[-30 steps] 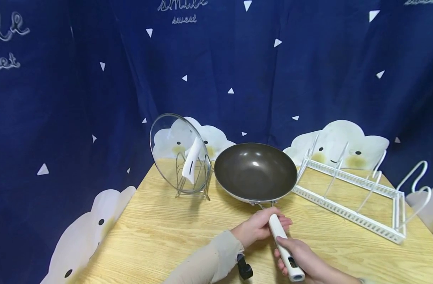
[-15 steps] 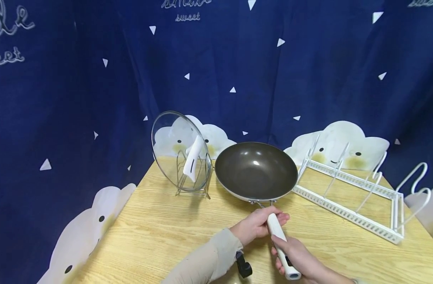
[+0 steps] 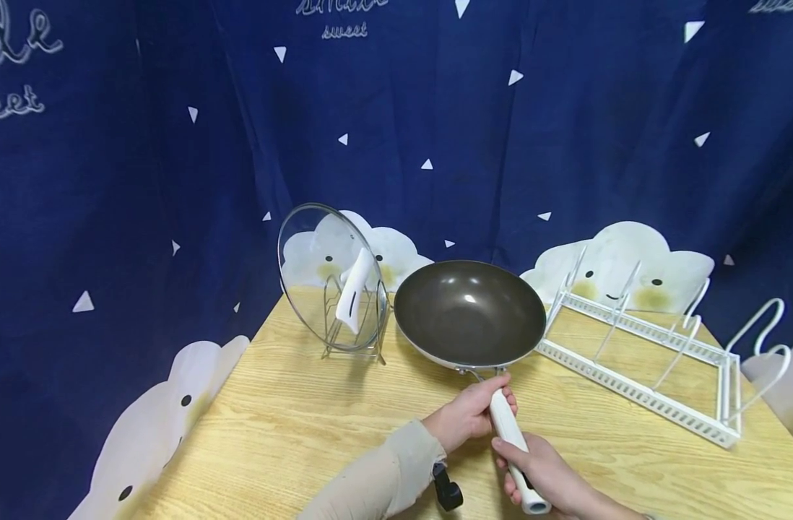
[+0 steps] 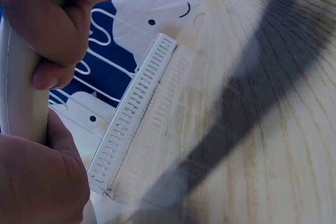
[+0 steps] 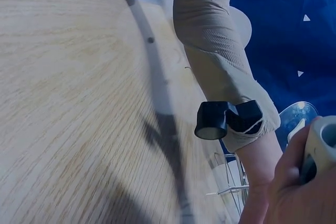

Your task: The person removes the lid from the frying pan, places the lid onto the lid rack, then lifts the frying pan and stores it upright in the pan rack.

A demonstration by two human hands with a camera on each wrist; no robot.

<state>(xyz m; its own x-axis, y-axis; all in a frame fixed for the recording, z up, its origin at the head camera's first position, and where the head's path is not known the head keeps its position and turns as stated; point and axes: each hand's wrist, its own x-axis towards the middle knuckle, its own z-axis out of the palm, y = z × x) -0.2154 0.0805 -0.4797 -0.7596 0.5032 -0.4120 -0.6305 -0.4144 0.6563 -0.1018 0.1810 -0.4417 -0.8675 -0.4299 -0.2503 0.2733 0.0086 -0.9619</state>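
A wok (image 3: 469, 314) with a dark inside and a long cream handle (image 3: 508, 426) is held in front of me, its mouth tilted toward me. My left hand (image 3: 466, 415) grips the handle close to the pan, fingers curled round it from below. Farther back, my right hand (image 3: 542, 469) holds the same handle near its end, thumb lying along the top. In the left wrist view, fingers of both hands wrap the handle (image 4: 23, 98). The right wrist view shows the hollow end of the handle (image 5: 326, 135) beside the hand.
Left of the wok, a glass lid (image 3: 305, 289) with a white grip (image 3: 354, 292) leans in a small wire rack (image 3: 334, 352). A white rack (image 3: 637, 390) with upright dividers stands at the right on the wooden table (image 3: 273, 433). A blue curtain (image 3: 383, 94) hangs behind.
The left hand's fingers, stretched out past the handle before, now curl round it. The handle's end has moved slightly up and left. Lid and racks stay in place.
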